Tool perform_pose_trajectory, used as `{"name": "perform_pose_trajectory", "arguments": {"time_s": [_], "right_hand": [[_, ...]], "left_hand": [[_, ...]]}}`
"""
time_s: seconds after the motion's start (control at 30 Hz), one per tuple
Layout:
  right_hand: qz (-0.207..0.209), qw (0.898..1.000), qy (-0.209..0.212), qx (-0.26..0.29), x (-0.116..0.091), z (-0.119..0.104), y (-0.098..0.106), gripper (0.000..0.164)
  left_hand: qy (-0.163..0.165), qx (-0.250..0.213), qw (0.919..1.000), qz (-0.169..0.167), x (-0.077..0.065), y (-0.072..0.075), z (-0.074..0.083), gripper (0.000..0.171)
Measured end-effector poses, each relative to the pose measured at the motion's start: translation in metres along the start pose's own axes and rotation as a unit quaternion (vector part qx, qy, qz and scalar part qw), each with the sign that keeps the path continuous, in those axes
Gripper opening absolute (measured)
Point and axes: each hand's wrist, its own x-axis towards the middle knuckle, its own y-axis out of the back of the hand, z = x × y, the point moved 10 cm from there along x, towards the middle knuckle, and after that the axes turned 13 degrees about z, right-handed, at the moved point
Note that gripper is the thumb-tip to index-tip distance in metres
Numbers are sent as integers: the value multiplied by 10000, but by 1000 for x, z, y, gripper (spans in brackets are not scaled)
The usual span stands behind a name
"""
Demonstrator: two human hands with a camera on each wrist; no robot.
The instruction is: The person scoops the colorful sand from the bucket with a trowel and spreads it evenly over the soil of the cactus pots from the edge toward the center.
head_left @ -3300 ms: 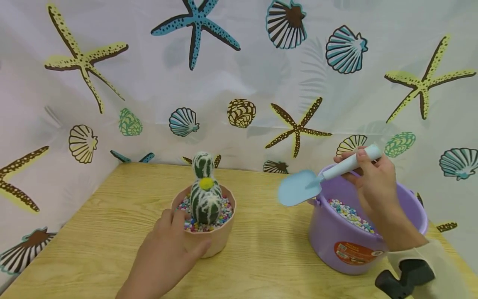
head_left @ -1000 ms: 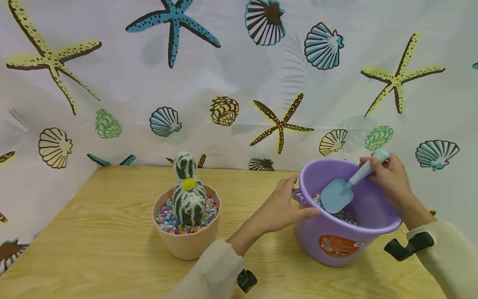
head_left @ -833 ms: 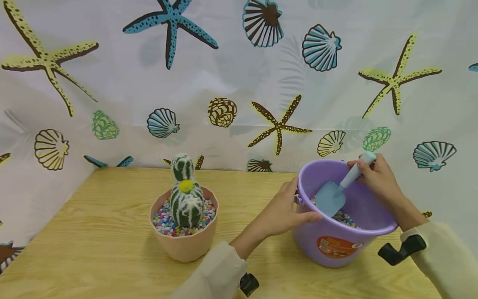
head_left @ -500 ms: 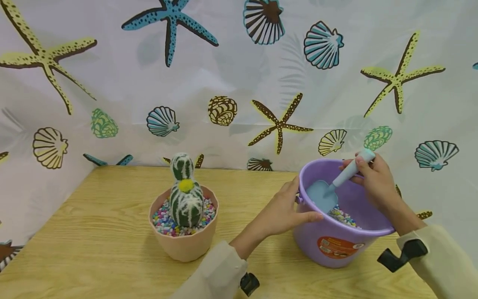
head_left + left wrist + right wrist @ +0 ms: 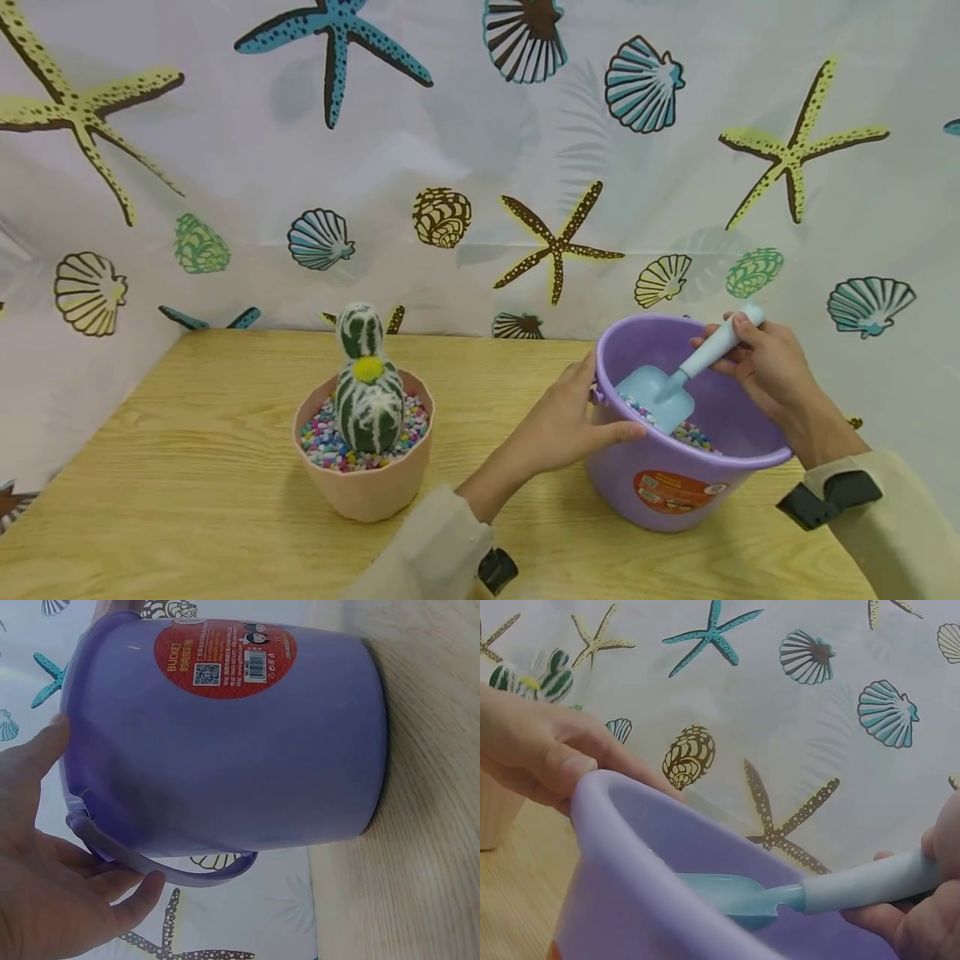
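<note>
In the head view, my right hand [image 5: 772, 362] grips the pale handle of a light blue hand trowel [image 5: 707, 348]. Its blade [image 5: 671, 402] is inside the purple bucket [image 5: 675, 492], with small multicoloured pebbles [image 5: 636, 407] at its near left edge. More pebbles [image 5: 693, 437] lie at the bucket's bottom. My left hand [image 5: 558, 421] holds the bucket's left rim, thumb laid across the near side. The left wrist view shows the fingers [image 5: 135, 900] curled near the bucket's bail handle [image 5: 172, 876]. From the right wrist view, the trowel's blade [image 5: 727, 896] is partly hidden by the rim.
On the left of the wooden table [image 5: 187, 467] stands a peach flowerpot [image 5: 367, 492] with a white-striped green cactus [image 5: 371, 408] set among coloured pebbles. A white cloth [image 5: 465, 142] printed with starfish and shells hangs behind and at the left side.
My left hand has left the flowerpot for the bucket rim. The trowel has gone from above the bucket's left side down into it; its blade has just tipped flatter and shifted slightly right.
</note>
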Motion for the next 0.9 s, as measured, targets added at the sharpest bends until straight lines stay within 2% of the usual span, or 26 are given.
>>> {"name": "perform_pose_trajectory", "arguments": {"time_s": [0.17, 0.33, 0.47, 0.77, 0.9], "right_hand": [[382, 9983, -353, 270, 3, 5, 7, 23], [768, 9926, -585, 735, 4, 8, 18, 20], [798, 9910, -680, 829, 6, 9, 22, 18], [930, 9862, -579, 1238, 8, -1, 37, 14], [864, 9858, -598, 1309, 8, -2, 37, 14]], "left_hand": [[-142, 181, 9996, 136, -8, 6, 3, 96], [-376, 287, 9988, 97, -14, 8, 8, 83], [-458, 373, 9982, 63, -18, 11, 10, 76], [-601, 562, 9966, -88, -23, 17, 13, 65], [-634, 644, 9959, -73, -26, 21, 12, 62]]}}
